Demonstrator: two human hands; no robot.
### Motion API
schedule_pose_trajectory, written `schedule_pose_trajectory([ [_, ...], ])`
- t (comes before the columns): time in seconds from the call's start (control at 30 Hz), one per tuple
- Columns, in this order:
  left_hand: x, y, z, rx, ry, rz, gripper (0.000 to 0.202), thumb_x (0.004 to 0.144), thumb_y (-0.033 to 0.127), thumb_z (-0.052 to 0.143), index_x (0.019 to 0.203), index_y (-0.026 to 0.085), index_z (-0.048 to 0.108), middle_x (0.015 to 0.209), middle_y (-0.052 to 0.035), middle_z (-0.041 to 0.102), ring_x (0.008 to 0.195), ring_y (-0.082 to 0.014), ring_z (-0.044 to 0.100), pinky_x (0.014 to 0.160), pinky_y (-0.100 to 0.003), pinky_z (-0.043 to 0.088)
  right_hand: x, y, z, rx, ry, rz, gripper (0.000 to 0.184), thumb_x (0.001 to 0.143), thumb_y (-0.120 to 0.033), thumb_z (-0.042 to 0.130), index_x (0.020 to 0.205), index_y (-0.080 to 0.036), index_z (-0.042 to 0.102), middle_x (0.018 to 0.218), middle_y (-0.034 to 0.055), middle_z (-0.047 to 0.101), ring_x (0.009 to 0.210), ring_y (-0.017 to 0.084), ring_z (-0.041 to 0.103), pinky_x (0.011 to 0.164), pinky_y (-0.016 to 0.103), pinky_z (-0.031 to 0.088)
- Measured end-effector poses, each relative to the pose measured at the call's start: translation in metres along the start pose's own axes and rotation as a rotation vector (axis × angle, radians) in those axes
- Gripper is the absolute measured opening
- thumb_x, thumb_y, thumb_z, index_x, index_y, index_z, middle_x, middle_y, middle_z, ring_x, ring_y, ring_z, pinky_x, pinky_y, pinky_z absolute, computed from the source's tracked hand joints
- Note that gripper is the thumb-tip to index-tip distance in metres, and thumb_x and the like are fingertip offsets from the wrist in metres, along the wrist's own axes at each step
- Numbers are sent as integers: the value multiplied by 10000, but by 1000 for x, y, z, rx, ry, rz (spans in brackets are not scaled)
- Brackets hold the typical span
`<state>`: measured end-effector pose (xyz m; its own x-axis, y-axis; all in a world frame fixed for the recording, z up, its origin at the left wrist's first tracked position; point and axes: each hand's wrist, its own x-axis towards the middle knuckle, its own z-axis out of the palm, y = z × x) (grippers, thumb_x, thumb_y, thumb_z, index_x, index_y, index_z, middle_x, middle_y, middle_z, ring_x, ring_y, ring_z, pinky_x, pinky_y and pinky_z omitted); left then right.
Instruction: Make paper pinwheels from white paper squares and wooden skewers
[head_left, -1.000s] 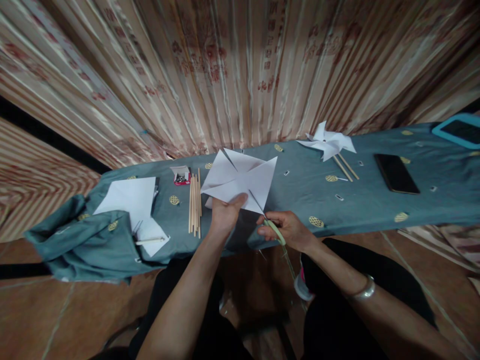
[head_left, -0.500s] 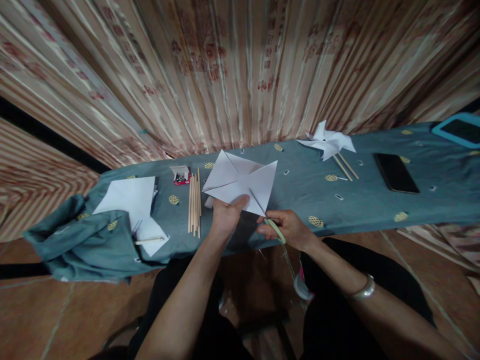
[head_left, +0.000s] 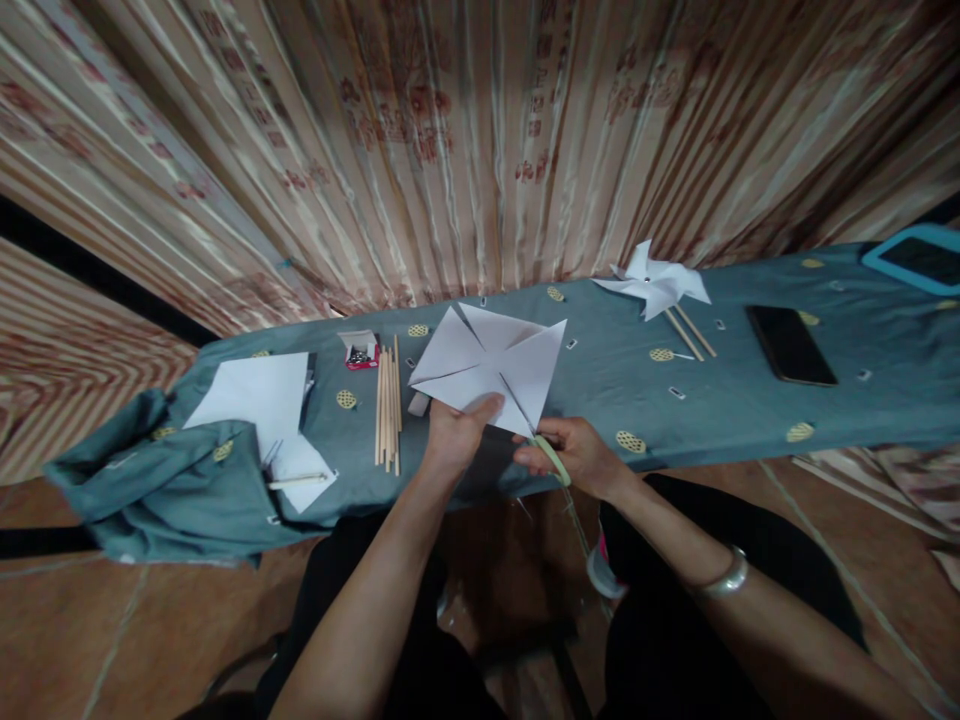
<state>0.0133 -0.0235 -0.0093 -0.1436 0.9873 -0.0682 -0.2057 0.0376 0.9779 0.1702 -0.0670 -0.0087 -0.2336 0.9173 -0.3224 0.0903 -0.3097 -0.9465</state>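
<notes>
My left hand [head_left: 457,438] pinches the near edge of a white paper square [head_left: 491,368] with diagonal cuts, holding it up over the table's front edge. My right hand [head_left: 574,458] grips green-handled scissors [head_left: 550,455], and their blades reach into a diagonal slit of the paper from the lower right corner. Both hands are closed on what they hold. A silver bangle sits on my right wrist.
A blue-grey cloth [head_left: 675,400] covers the long table. On it lie a bundle of wooden sticks [head_left: 388,405], a small pin box [head_left: 361,350], white sheets [head_left: 259,400] at left, a finished paper pinwheel [head_left: 660,285], a black phone [head_left: 790,345] and a teal tablet [head_left: 919,255]. A curtain hangs behind.
The paper square has shifted slightly to the right and up in my left hand, and the scissor blades have closed further along the diagonal cut.
</notes>
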Motion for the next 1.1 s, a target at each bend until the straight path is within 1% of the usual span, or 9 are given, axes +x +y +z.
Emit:
schedule_pose_trajectory([
  [0.1, 0, 1, 0, -9, 4, 0, 343, 482, 242, 796, 785, 137, 673, 819, -71, 735, 743, -207, 661, 739, -338, 539, 0, 0, 1, 6, 2, 11, 460, 495, -508, 863, 738, -155, 696, 496, -42, 601, 477, 111, 541, 485, 233, 442],
  [0.2, -1, 1, -1, -5, 1, -2, 331, 488, 242, 797, 771, 139, 660, 823, -73, 731, 741, -205, 658, 732, -334, 535, 1, 2, 0, -4, -5, -12, 448, 517, -521, 850, 731, -162, 690, 505, -44, 594, 481, 111, 538, 485, 232, 440],
  [0.43, -4, 2, 0, -5, -17, -28, 330, 486, 225, 798, 775, 137, 665, 790, -58, 715, 698, -186, 633, 683, -311, 519, 3, 6, -4, -90, -14, -57, 431, 566, -555, 818, 605, -168, 633, 525, -18, 614, 493, 108, 537, 481, 223, 418],
  [0.6, -4, 2, 0, -9, -7, -18, 376, 488, 225, 799, 830, 137, 671, 811, -60, 720, 722, -188, 635, 709, -312, 514, 2, 4, -2, -41, -11, -25, 435, 537, -555, 831, 641, -173, 651, 509, -32, 602, 483, 115, 539, 476, 229, 436],
  [0.8, -6, 2, -1, 33, -19, -21, 443, 507, 239, 795, 924, 132, 689, 844, -68, 731, 762, -208, 652, 749, -336, 520, 2, 4, -3, -81, -3, -46, 433, 554, -561, 822, 620, -174, 641, 514, -25, 615, 486, 112, 544, 477, 223, 429],
  [0.93, -6, 1, -1, 39, -19, -21, 424, 507, 241, 794, 905, 127, 699, 858, -77, 734, 777, -215, 659, 761, -343, 523, 2, 5, -4, -110, -3, -60, 444, 569, -581, 810, 583, -177, 626, 516, -17, 621, 487, 113, 546, 480, 226, 430],
  [1.1, -5, 0, 0, 24, -9, -30, 399, 494, 233, 795, 865, 128, 689, 853, -82, 739, 790, -229, 672, 768, -358, 535, 3, 6, -3, -90, 4, -57, 448, 564, -588, 812, 605, -178, 635, 499, -28, 610, 471, 112, 534, 453, 225, 411],
])
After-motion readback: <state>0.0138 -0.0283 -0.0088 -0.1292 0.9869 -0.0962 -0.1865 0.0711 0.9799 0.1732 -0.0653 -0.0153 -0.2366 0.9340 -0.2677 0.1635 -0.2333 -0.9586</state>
